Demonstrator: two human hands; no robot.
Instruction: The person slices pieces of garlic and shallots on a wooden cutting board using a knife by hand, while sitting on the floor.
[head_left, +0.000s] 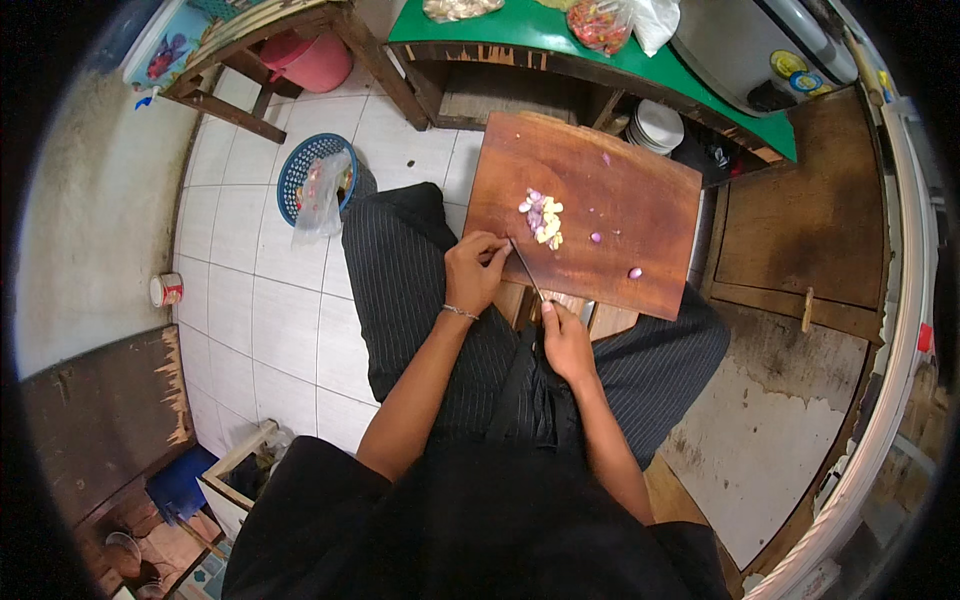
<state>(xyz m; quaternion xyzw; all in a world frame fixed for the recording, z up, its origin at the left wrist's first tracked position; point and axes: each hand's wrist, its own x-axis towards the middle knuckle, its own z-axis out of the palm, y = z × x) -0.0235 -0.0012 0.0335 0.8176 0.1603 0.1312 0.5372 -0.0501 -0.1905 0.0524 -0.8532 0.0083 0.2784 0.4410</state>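
A wooden cutting board rests across my lap. My right hand grips a knife by its handle, and the thin blade points up and left over the board's near edge. At the blade's tip, my left hand pinches a small piece of food, mostly hidden by the fingertips. Just beyond lies a pile of peeled shallots, purple and white, against pale yellow garlic pieces. Toward the right of the board sit a loose shallot and a smaller purple one.
Left of my knee, a blue plastic basket holds scraps and a clear plastic bag. Beyond the board stands a green-topped table carrying a bag of red chillies. Stacked white plates sit beneath it. A tin can stands by the left wall.
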